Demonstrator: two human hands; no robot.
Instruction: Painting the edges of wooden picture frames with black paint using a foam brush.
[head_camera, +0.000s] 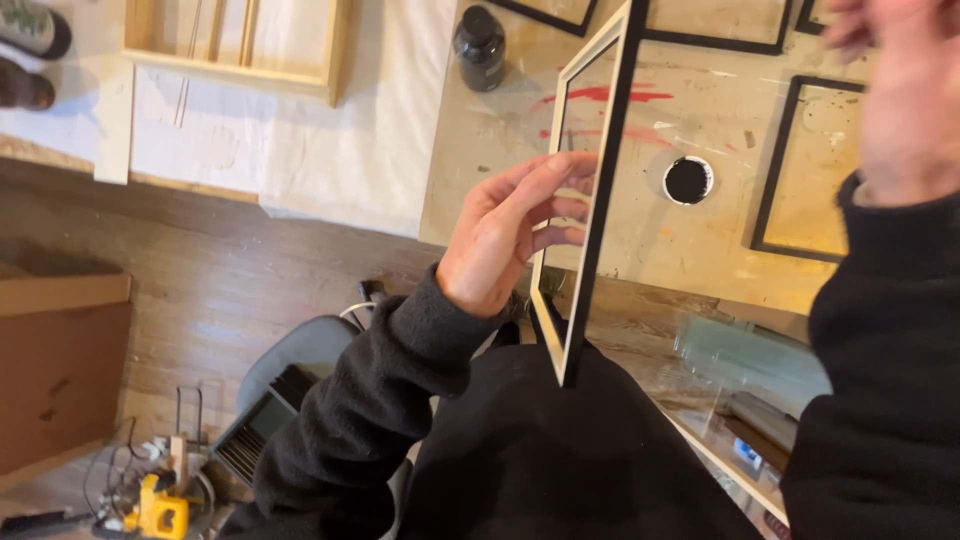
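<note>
Head view, left hand: the left hand (500, 235) grips a picture frame (590, 200) by its long edge, fingers (560, 185) curled round the near side and showing through the glass.
Head view, frame: black outside, pale wood inside, held upright and edge-on, its lower corner resting on the person's dark lap, its top reaching above the workbench (700, 240).
Head view, right hand: the right hand (900, 90) is raised at the upper right, blurred (whether it is open or closed cannot be told) and holding nothing visible.
Head view, bench: paint-streaked, bearing a dark bottle (480, 45), a round black hole (688, 180) and flat black frames (800, 165).
Head view, floor: wooden boards, a cardboard box (60, 370), a yellow tool (160, 512).
</note>
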